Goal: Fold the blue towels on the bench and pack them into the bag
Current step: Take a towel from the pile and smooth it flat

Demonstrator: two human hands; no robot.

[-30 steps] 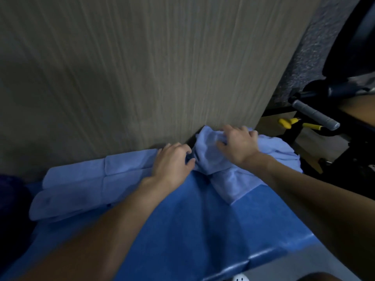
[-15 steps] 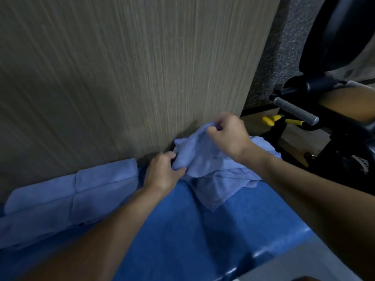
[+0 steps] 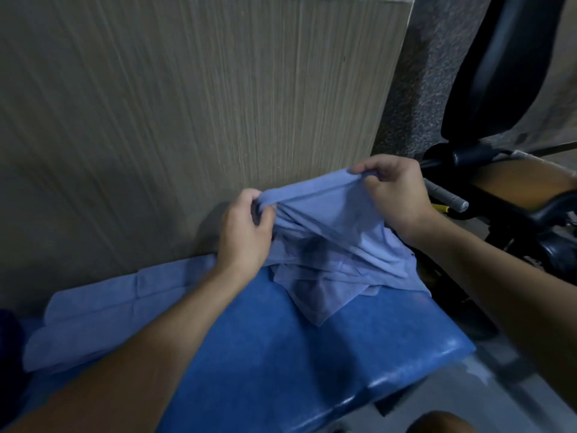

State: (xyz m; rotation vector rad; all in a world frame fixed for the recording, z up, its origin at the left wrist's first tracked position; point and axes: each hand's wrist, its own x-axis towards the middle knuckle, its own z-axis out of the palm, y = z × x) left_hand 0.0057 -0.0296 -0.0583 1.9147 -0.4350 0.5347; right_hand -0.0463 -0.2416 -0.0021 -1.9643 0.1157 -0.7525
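Note:
A crumpled light-blue towel (image 3: 331,254) is lifted off the right end of the blue padded bench (image 3: 281,364). My left hand (image 3: 246,232) grips its upper edge at the left. At the towel's other top corner my right hand (image 3: 396,195) pinches the edge, so the edge stretches between both hands. The towel's lower part still lies bunched on the bench. Folded light-blue towels (image 3: 109,310) lie flat along the bench's far left side, against the wall. No bag is in view.
A wood-grain wall panel (image 3: 187,120) rises directly behind the bench. To the right stands dark gym equipment with a black pad (image 3: 505,64), a grey handle (image 3: 446,196) and a tan cushion (image 3: 515,185). The bench's right edge drops to the floor.
Both hands have raised the towel from the bench and drawn apart, stretching its top edge. The view has shifted toward the bench's right end.

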